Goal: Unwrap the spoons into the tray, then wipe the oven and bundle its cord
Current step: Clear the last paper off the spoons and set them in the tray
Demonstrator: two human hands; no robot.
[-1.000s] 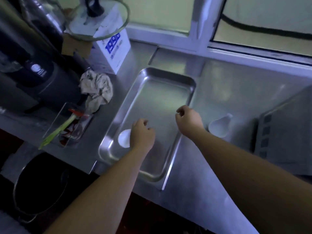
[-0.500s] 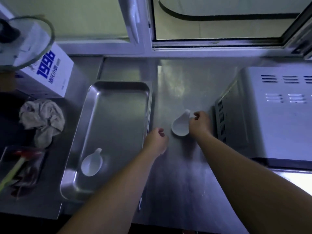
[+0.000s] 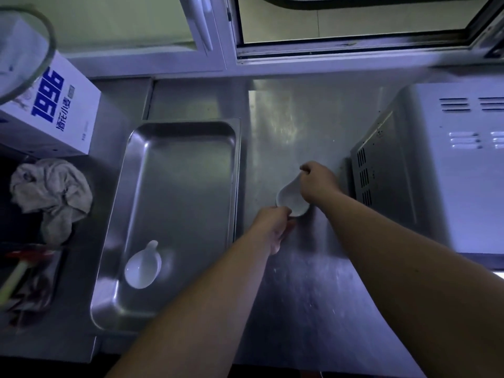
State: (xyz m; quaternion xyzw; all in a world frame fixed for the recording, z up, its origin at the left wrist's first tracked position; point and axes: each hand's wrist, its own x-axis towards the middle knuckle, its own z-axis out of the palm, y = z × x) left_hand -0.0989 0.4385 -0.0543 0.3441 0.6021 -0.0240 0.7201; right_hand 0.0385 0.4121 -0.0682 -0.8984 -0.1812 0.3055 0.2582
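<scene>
Steel tray (image 3: 174,165) and oven (image 3: 436,170) flank both hands' spoon (image 3: 290,199).

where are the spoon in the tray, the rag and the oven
spoon in the tray (image 3: 142,267), head view, on its bowl
rag (image 3: 51,190), head view, on its crumpled middle
oven (image 3: 447,170), head view, on its top panel

White ceramic spoon (image 3: 142,266) lying bowl-up in the near-left corner of the steel tray (image 3: 174,126), handle pointing away. Second white spoon (image 3: 291,199) on the desk (image 3: 300,296) between tray and silver oven (image 3: 436,170), which occupies the desk's right edge.
</scene>
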